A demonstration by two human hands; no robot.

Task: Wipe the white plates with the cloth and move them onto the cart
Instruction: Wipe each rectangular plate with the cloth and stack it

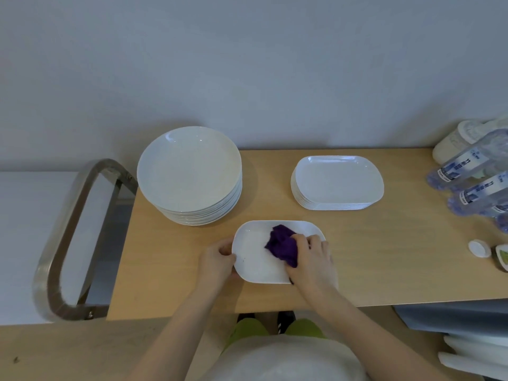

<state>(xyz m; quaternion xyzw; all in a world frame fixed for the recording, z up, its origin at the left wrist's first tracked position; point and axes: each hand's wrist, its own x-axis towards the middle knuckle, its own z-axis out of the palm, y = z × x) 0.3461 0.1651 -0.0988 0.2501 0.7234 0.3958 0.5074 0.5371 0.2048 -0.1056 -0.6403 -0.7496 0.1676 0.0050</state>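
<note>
Plates were what mattered here, and the biggest lot, a tall stack of round plates, stood at the back left corner of the wooden table, right beside the cart with its steel handle. That stack looked heavy and breakable; I would have lifted from it one plate at a time, by the rim. A lower stack of oblong plates sat toward the back edge, right of the middle. One oblong plate lay alone at the front edge. It seemed stiff, glazed and probably slippery, best taken by its short ends. The left hand pinched its left rim, fingers curled over the edge. The right hand was closed round a bunched purple cloth, soft and limp, pressing it onto the plate. Water bottles lay at the right end.
</note>
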